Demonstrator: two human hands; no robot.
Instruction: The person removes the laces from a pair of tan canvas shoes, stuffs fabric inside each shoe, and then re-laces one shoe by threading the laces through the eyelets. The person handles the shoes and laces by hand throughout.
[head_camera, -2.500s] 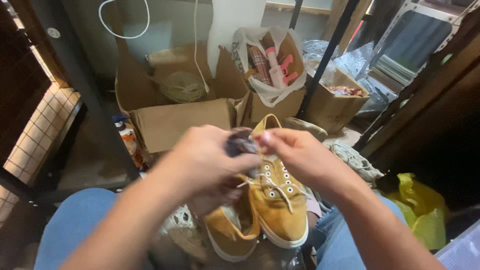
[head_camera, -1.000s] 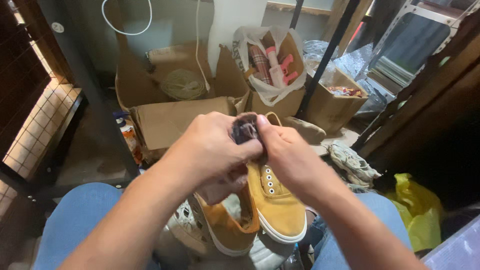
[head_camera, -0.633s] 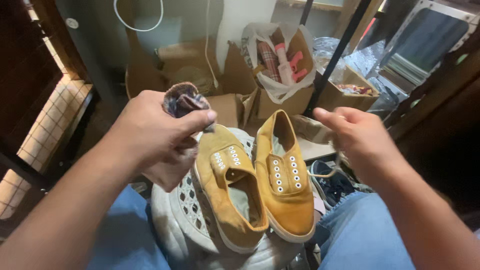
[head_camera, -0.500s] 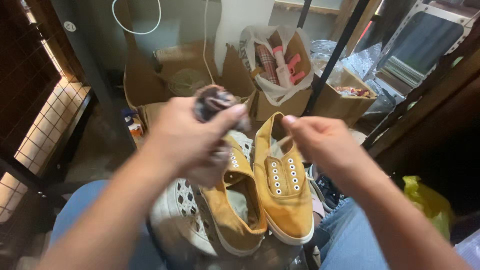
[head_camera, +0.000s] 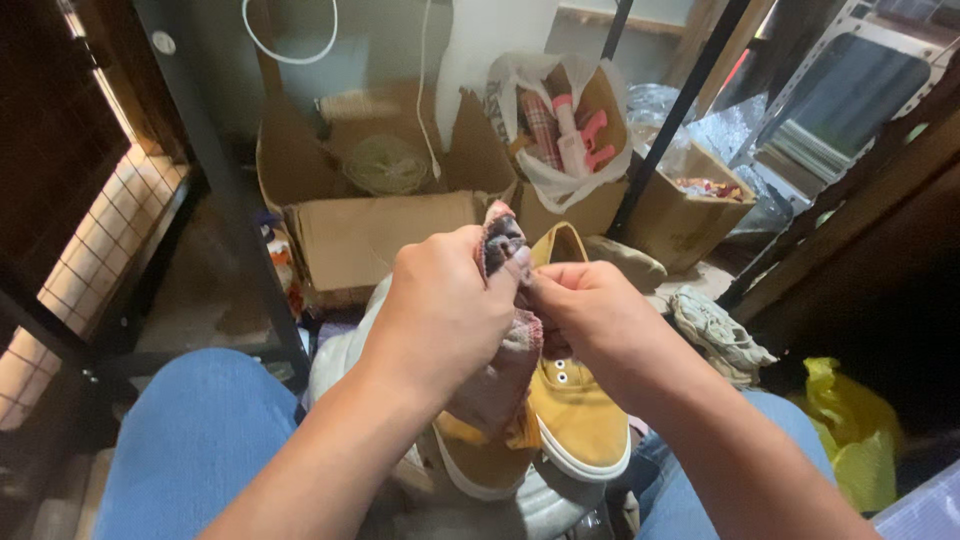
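My left hand (head_camera: 445, 305) grips a dirty checked rag (head_camera: 503, 235), which bunches above the fingers and hangs down below the palm. My right hand (head_camera: 590, 310) meets it fingertip to fingertip and pinches the same rag at its edge. Under both hands lie two mustard-yellow lace-up shoes (head_camera: 575, 415) with white soles, side by side on a pale perforated plastic stool (head_camera: 540, 505) between my knees. The left shoe is mostly hidden by my left hand and the rag.
Open cardboard boxes (head_camera: 375, 215) stand on the floor ahead, one holding a white bag with pink tools (head_camera: 570, 135). A dark metal post (head_camera: 215, 170) rises at the left, a slanted black bar (head_camera: 680, 115) at the right. A worn grey shoe (head_camera: 720, 335) and a yellow bag (head_camera: 850, 430) lie right.
The hands had parted, my left hand lifting the rag off to the left; now they have come back together over the shoes, both holding the rag.
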